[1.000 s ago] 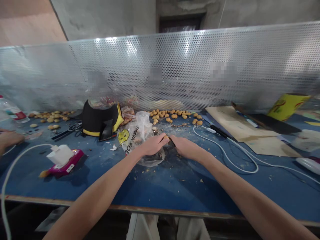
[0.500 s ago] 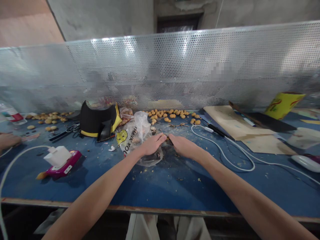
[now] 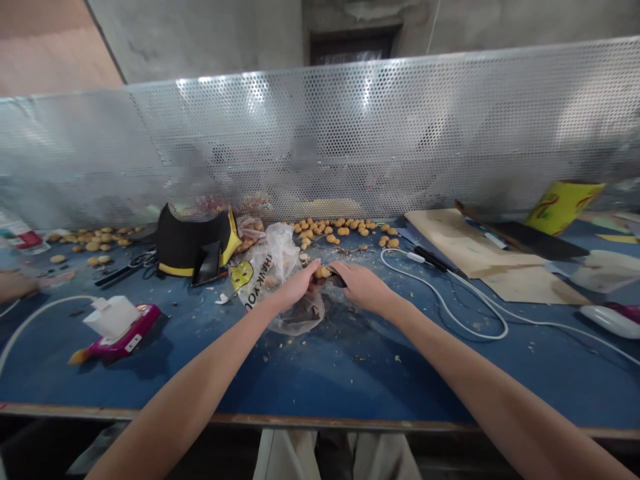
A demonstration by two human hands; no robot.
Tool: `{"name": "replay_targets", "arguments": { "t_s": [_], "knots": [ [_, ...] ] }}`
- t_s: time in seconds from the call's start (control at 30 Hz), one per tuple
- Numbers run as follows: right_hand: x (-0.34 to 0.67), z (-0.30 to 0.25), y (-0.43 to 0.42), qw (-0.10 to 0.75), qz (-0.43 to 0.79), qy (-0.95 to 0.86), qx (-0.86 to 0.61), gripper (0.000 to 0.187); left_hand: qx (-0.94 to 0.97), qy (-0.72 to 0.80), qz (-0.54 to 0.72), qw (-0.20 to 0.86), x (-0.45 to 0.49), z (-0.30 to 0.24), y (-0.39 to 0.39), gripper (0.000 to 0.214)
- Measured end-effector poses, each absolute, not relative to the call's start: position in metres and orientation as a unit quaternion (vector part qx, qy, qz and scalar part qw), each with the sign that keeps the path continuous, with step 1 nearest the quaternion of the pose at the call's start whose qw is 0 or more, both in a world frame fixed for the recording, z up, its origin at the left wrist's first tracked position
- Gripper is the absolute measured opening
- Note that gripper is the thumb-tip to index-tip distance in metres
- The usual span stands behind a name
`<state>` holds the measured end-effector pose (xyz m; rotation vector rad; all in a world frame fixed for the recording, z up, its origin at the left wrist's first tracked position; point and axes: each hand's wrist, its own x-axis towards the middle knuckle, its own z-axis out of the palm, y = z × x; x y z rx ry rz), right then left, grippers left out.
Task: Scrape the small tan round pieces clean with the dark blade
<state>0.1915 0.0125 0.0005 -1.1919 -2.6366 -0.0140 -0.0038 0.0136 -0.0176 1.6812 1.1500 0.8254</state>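
At the middle of the table, my left hand [image 3: 301, 283] is closed around a small, round, tan potato-like piece [image 3: 323, 272]. Close beside it, my right hand [image 3: 364, 285] is closed on a dark, flat, blade-like tool [image 3: 338, 279], whose edge lies against or very near the piece; its full shape is hidden by the fingers. A clear plastic bag [image 3: 280, 250] printed THANK YOU lies under and left of my left hand, with dark scraps in its near end. Behind the hands, several similar tan pieces [image 3: 343, 231] lie in a spread pile.
A perforated metal panel [image 3: 350, 133] rises along the back. Left are a black-and-yellow holder [image 3: 195, 240], scissors [image 3: 127, 265], a magenta power strip [image 3: 123, 337] and another person's hand [image 3: 17, 287]. Right are a white cable [image 3: 450, 317], cardboard [image 3: 450, 247] and a yellow container [image 3: 565, 208].
My hands have drawn slightly apart, so the tan piece and the dark blade-like tool show more clearly between them. The view has shifted slightly.
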Motion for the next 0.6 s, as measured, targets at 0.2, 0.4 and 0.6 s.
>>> {"name": "replay_targets", "arguments": {
  "t_s": [0.2, 0.4, 0.6],
  "knots": [
    [0.199, 0.004, 0.014, 0.16, 0.058, -0.913, -0.371, 0.029, 0.693, 0.52, 0.333, 0.373, 0.0, -0.021, 0.01, 0.058],
    [0.192, 0.005, 0.012, 0.105, -0.024, -0.91, -0.4, 0.039, 0.784, 0.521, 0.292, 0.168, 0.003, -0.016, 0.002, 0.057],
    [0.19, 0.006, 0.006, 0.104, -0.031, -0.898, -0.426, 0.029, 0.834, 0.489, 0.252, 0.035, 0.002, -0.014, -0.005, 0.048]
  ]
}}
